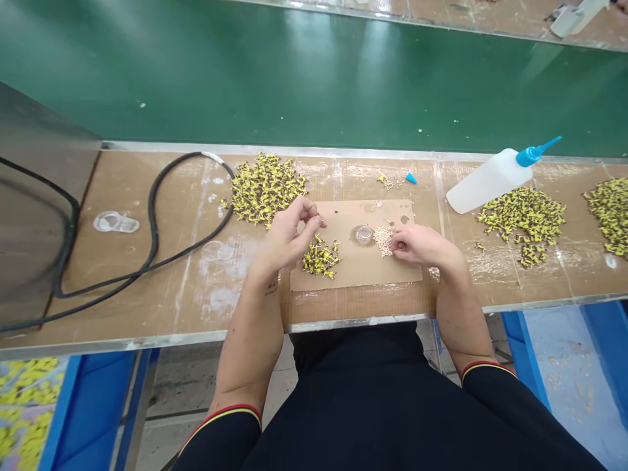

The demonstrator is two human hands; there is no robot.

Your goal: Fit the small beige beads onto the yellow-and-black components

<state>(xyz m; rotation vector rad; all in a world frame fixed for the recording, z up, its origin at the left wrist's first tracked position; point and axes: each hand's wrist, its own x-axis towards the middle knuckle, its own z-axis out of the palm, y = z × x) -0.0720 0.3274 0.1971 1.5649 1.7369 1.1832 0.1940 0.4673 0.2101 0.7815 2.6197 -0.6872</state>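
My left hand (289, 237) hangs above a brown cardboard sheet (356, 278), its thumb and fingertips pinched together. Anything between them is too small to see. Just below it lies a small heap of yellow-and-black parts (321, 257). My right hand (419, 245) rests on the sheet with curled fingers touching a pile of tiny beige pieces (383, 241). A small clear round dish (363, 234) sits beside that pile.
Larger heaps of yellow-and-black parts (265, 190) lie on the wooden bench (196, 307). A white squeeze bottle with a blue nozzle (490, 180) lies to the right, near a blue cone cap (411, 178). A black cable (152, 222) loops at left, before a green conveyor belt (314, 72).
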